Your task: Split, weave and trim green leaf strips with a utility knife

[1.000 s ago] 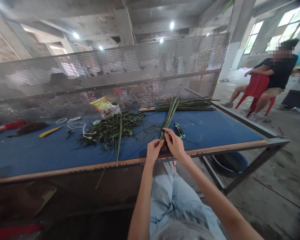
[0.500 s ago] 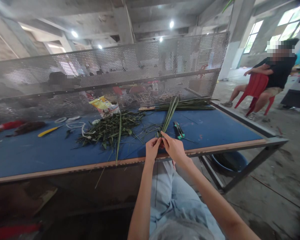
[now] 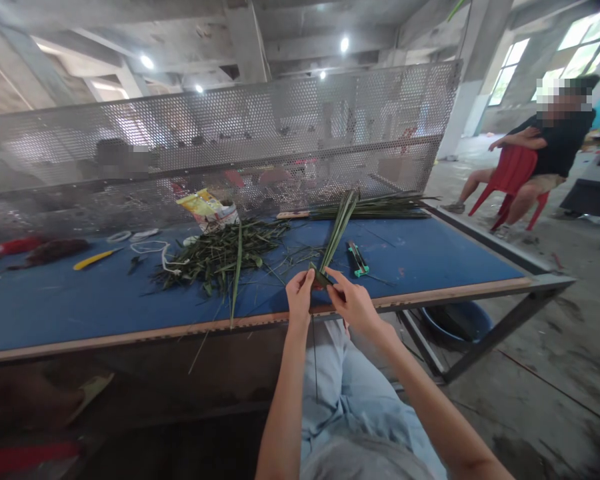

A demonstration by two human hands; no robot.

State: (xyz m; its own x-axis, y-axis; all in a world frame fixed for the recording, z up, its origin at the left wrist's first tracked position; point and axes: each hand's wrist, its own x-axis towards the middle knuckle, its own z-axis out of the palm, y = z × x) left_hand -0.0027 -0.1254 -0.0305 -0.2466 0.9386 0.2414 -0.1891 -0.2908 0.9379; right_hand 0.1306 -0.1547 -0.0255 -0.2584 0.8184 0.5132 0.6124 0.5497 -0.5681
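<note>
A short green leaf strip (image 3: 321,275) stretches between my hands at the table's front edge. My left hand (image 3: 300,291) pinches its left end between thumb and fingers. On the right end, my right hand (image 3: 351,298) is closed, its index finger pointing forward. Just beyond the hands lies a sheaf of long green leaves (image 3: 341,223), its near end close to my right fingertips. To the right rests a dark cutter with green ends (image 3: 357,259). A thin strand (image 3: 315,360) hangs below my left hand over my lap.
A heap of leaf scraps (image 3: 220,257) covers the table's middle left, with white cord (image 3: 163,253) and a yellow knife (image 3: 95,259) beside it. More long leaves (image 3: 375,211) lie along the perforated metal screen (image 3: 280,133). A person (image 3: 555,147) sits on a red chair at right.
My hands have moved slightly apart, and the leaf strip now shows straight between them. Before, the fingers were bunched together around it. The other things on the table stay in place.
</note>
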